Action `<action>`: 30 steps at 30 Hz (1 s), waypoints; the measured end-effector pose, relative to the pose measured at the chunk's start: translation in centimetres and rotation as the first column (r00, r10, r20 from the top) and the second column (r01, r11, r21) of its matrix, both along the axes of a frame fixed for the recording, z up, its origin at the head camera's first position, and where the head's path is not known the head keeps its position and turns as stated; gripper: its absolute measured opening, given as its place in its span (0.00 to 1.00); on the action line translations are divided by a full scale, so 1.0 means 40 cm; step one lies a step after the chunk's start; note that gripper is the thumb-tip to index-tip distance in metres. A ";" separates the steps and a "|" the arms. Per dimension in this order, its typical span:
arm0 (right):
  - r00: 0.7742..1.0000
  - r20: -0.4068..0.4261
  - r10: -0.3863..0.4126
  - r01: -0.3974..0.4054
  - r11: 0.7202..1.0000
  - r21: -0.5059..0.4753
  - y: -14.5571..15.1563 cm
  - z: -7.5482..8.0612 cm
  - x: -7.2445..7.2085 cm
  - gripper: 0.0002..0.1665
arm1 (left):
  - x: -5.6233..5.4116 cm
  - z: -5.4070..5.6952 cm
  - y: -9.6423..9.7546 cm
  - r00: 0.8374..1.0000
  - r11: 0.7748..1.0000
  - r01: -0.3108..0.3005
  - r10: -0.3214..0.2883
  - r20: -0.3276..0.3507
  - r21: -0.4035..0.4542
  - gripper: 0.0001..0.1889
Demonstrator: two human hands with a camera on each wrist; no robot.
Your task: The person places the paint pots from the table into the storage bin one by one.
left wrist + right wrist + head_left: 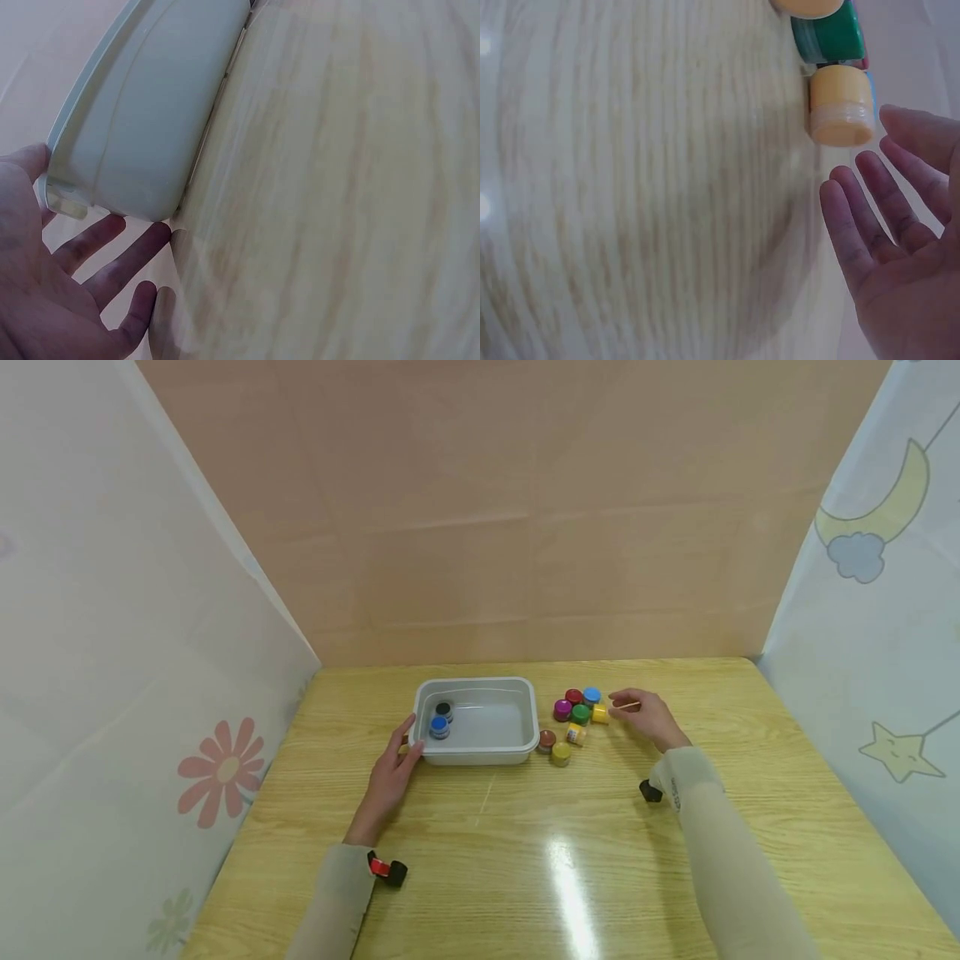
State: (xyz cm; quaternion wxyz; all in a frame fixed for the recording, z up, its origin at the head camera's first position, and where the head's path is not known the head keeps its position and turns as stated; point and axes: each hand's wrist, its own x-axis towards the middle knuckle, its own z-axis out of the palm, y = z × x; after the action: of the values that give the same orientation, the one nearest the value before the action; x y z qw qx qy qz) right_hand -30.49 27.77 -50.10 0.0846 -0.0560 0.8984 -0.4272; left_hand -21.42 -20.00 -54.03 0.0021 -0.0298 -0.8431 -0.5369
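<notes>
Loosely, the right fingers (889, 196) extend near the yellow jar (842, 103).

We seem to be in a small screened-off table booth, though we cannot tell whether it stands in a home, an office or a lab. We look over a wood-grain table (465, 835), with a plain, creased tan sheet (525, 527) upright along its far edge. On the left we see a pale sheet (112, 568) printed with a red flower (225, 768); on the right, another pale sheet (847, 652) with a cartoon moon (896, 502), cloud (857, 557) and star (902, 752), like nursery decoration.
</notes>
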 end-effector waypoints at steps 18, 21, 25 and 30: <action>0.997 0.073 -0.025 0.024 1.000 0.014 0.002 -0.046 -0.013 0.25 | 0.001 -0.002 0.001 1.000 1.000 -0.018 0.018 0.007 -0.013 0.31; 0.998 0.059 -0.021 0.020 0.999 0.028 0.005 -0.047 -0.013 0.25 | 0.002 -0.003 0.001 1.000 1.000 -0.019 0.019 0.000 -0.010 0.32; 0.998 0.057 -0.016 0.013 0.999 0.041 0.014 -0.041 -0.010 0.25 | 0.002 -0.002 0.001 1.000 1.000 -0.015 0.015 -0.003 -0.005 0.32; 0.998 0.059 -0.014 0.013 1.000 0.024 0.027 -0.029 -0.003 0.26 | 0.004 -0.002 0.001 1.000 1.000 -0.016 0.016 -0.004 -0.012 0.31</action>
State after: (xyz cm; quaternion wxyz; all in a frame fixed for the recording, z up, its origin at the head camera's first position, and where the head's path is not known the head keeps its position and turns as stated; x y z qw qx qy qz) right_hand -30.61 28.85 -51.26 0.1090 -0.0361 0.9009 -0.4186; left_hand -21.27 -19.98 -54.13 0.0079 -0.0242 -0.8465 -0.5318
